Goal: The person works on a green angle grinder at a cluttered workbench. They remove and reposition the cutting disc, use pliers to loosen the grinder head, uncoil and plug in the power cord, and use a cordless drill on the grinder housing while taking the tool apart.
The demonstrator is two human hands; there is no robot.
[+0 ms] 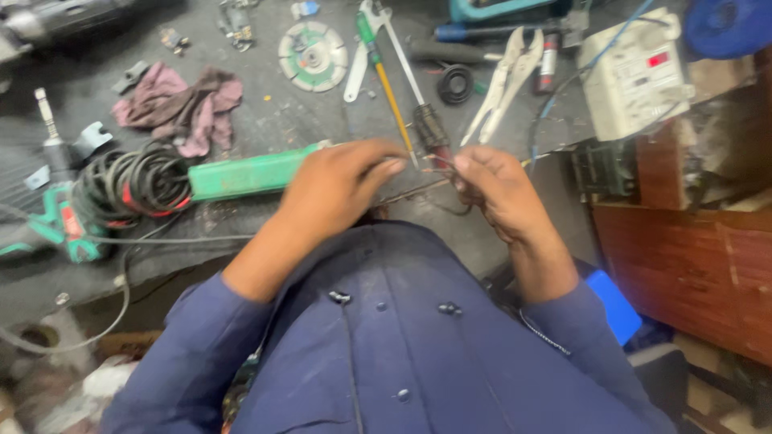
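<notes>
i'm holding both hands up over the edge of the workbench (pixel 265 128), at the centre of the view. my left hand (pixel 334 189) is curling shut, thumb and fingertips pinching at thin wire ends (pixel 434 163) in the gap between the hands. my right hand (pixel 494 189) is closing in a loose fist around the same wire bundle, fingers pinching it just under the black connector piece (pixel 430 128) that's sticking up at 12 o'clock from my knuckles. a dark cable loop (pixel 450 210) is hanging down below the hands at 6 o'clock.

progress, judging only from this: the wire ends are looking bare and coppery, so stripping seems done; twisting or joining them seems under way, not finished. can't tell if any joint is already made, too blurred and small.

around it: green power tool (pixel 245 173) with coiled black cord (pixel 133 181) at 9 o'clock, touching nothing in my hands. rag (pixel 181 104) at 10 o'clock. cutting disc (pixel 312 55) at 11 o'clock. yellow-shafted screwdriver (pixel 392 96) and spanner (pixel 358 60) at 12 o'clock. locking pliers (pixel 507 80) at 1 o'clock, beige meter box (pixel 635 76) at 2 o'clock. wooden cabinet (pixel 691 265) at 3 o'clock.
</notes>
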